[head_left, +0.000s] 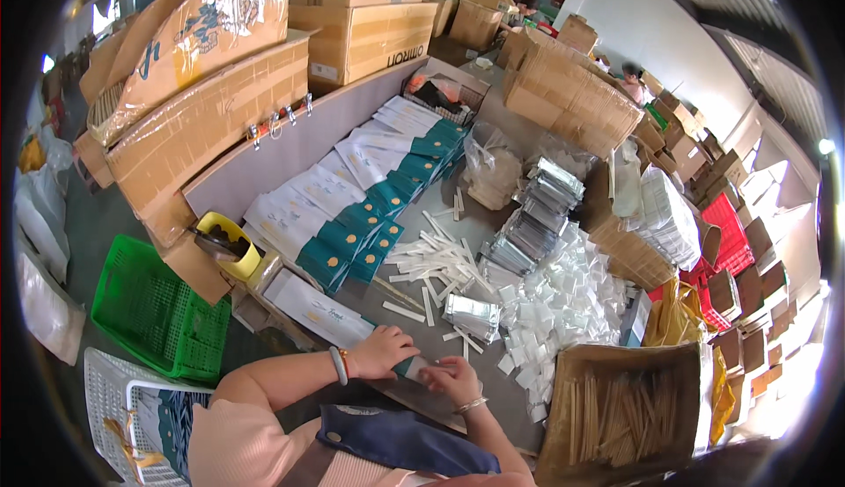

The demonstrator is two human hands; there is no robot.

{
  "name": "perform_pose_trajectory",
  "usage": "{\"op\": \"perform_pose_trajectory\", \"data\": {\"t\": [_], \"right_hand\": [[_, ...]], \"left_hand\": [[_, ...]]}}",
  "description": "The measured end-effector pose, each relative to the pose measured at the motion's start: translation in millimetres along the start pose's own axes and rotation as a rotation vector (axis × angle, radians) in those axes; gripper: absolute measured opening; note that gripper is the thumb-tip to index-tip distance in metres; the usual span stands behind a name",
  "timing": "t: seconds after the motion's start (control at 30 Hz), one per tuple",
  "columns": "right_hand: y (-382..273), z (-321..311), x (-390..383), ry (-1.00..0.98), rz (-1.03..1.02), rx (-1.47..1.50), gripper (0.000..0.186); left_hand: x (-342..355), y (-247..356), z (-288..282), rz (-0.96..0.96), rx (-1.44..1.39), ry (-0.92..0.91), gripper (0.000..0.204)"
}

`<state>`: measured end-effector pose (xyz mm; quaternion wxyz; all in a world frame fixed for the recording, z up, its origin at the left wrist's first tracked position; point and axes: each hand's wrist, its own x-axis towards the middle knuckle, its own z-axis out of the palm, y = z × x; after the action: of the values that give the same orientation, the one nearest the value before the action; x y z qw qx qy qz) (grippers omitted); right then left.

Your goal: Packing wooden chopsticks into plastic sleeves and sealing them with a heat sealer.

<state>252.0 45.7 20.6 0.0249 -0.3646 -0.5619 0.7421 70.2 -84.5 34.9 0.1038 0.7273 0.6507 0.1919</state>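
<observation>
Clearly you are well into a packing run, as far as the bench shows. Your left hand (pixel 384 351) and right hand (pixel 451 380) sit close together at the near edge of the grey bench (pixel 493 117), both closed on one flat white-and-teal paper sleeve (pixel 414 366) that lies between them; whether anything is already inside it, you cannot tell from here.

Done, by my reading: the long overlapping row of matching white-and-teal sleeves (pixel 370 197) fanned out along the grey partition board (pixel 290 148), running from near the yellow tape dispenser (pixel 227 242) up towards the far cardboard cartons (pixel 361 34).

Left, by my reading, is a good deal. Loose white paper strips (pixel 436 263) lie scattered mid-bench, a small silver foil pouch (pixel 472 314) rests just beyond your hands, and a bigger stack of silver foil pouches (pixel 537 214) stands further right. A heap of small clear plastic bags (pixel 563 298) spreads beside them, and the open cardboard box of thin wooden sticks (pixel 616 412) at your right looks fairly full. So I judge the supplies far from used up.
</observation>
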Motion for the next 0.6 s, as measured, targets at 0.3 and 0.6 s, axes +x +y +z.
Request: {"op": "perform_pose_trajectory", "data": {"t": [0.3, 0.6], "right_hand": [[-0.3, 19.5, -3.7, -0.131, 0.011, 0.328, 0.049], [-5.0, -6.5, -30.4, 0.299, -0.575, -1.323, 0.065]], "left_hand": [[6.0, -3.5, 3.7, -0.035, -0.01, -0.069, 0.068], [22.0, 15.5, -3.5, 0.14, 0.121, -0.077, 0.012]]}}
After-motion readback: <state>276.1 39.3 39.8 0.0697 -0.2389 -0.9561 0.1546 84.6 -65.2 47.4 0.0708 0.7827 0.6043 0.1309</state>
